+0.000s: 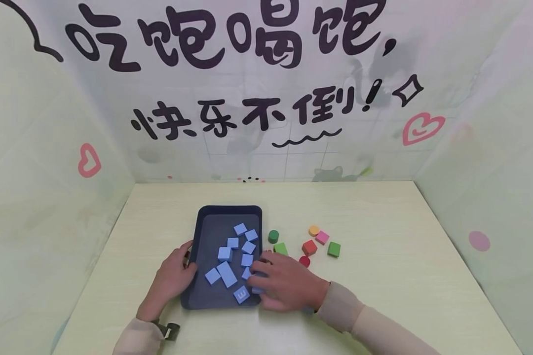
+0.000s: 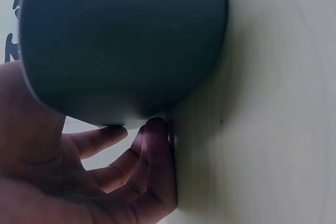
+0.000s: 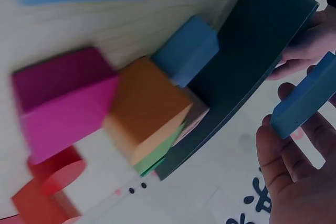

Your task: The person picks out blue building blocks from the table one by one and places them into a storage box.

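A dark blue tray lies on the table and holds several light blue blocks, one with a white E. My left hand grips the tray's left side; in the left wrist view its bent fingertips meet the outer wall. Over the tray's right edge, my right hand holds a blue block between its fingers, partly hidden in the head view. Close outside that wall, the right wrist view shows another blue block beside an orange block.
Right of the tray lie a dark green cylinder, a light green block, red block, red cylinder, pink block, yellow-orange cylinder and green block. A magenta block is near the right wrist. Printed curtains surround the table.
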Demonstrator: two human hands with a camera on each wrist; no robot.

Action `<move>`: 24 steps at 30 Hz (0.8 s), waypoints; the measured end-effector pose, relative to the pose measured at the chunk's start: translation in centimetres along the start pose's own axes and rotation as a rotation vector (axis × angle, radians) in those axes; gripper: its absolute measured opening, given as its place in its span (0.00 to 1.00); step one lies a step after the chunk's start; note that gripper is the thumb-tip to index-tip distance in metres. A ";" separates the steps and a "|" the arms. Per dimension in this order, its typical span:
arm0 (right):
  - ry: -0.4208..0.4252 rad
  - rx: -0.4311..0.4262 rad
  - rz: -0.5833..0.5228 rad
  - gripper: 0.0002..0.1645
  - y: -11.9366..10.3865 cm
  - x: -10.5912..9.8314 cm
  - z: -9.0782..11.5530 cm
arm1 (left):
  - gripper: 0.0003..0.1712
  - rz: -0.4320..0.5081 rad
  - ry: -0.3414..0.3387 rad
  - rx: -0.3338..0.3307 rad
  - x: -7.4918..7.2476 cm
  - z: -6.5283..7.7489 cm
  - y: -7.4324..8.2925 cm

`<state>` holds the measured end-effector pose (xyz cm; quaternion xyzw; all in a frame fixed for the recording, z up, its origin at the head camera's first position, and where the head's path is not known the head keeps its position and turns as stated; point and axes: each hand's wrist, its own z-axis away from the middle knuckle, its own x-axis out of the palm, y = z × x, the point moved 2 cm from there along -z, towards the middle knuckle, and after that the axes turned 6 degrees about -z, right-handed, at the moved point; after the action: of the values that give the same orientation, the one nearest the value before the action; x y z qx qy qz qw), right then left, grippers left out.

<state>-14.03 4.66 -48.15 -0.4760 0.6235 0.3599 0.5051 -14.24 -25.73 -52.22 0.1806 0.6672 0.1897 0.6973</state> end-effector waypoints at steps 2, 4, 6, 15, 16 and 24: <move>0.004 -0.021 0.001 0.17 -0.2 0.2 -1.0 | 0.34 0.001 0.002 0.002 0.0 0.0 0.1; 0.005 -0.043 0.008 0.16 -0.6 0.5 -1.8 | 0.34 -0.001 0.004 0.004 -0.1 0.0 0.2; -0.004 -0.057 0.013 0.16 -0.9 0.8 -2.6 | 0.34 -0.003 0.006 0.006 -0.1 0.0 0.3; -0.075 -0.040 0.073 0.22 -2.9 2.0 -6.0 | 0.34 -0.019 0.009 -0.002 -0.4 0.3 0.4; -0.084 -0.032 0.080 0.23 -3.2 2.1 -6.3 | 0.34 -0.022 0.009 -0.002 -0.4 0.3 0.4; -0.091 0.051 0.184 0.24 -4.8 3.1 -7.8 | 0.33 -0.031 0.020 0.012 -0.1 0.1 0.3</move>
<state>-11.79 -4.70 -49.19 -0.3868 0.6499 0.4103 0.5095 -14.13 -25.48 -52.00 0.1722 0.6779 0.1767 0.6925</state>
